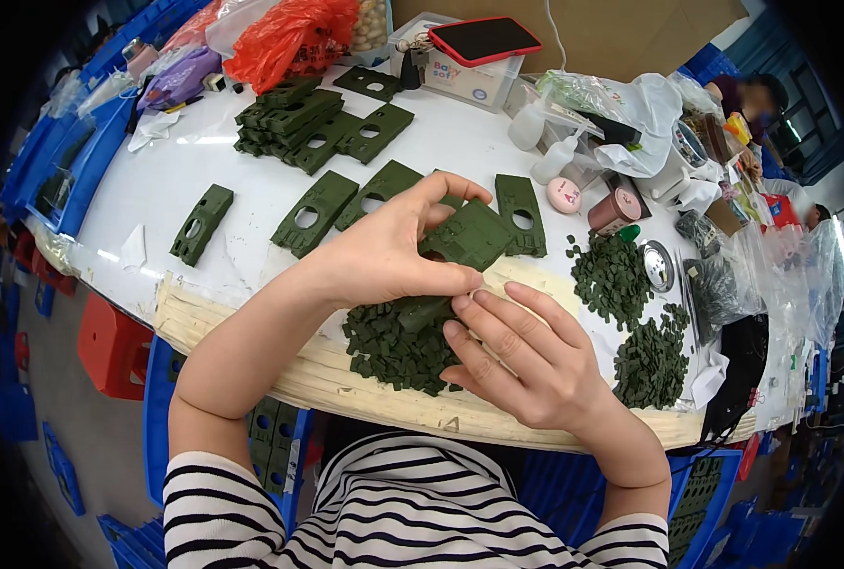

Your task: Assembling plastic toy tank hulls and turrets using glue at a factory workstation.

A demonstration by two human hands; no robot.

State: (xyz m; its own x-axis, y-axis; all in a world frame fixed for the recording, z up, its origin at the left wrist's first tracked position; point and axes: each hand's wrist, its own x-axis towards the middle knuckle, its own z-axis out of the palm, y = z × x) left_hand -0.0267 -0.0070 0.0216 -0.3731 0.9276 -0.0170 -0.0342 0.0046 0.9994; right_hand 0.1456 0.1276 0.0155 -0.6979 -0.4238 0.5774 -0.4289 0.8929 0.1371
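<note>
My left hand grips a dark green plastic vehicle hull by its edges, held tilted above the table. My right hand is just below it, its fingers bent together against the hull's near edge beside my left thumb. Whatever lies between those fingertips is too small to make out. Under the hands spreads a heap of small dark green plastic pieces. More hulls with round holes lie beyond, among them one to the left, one to the right and a single one farther left.
A stack of hulls stands at the back left, near a red plastic bag. Two more heaps of small pieces lie on the right. Behind them are squeeze bottles, a pink tin and a phone on a clear box.
</note>
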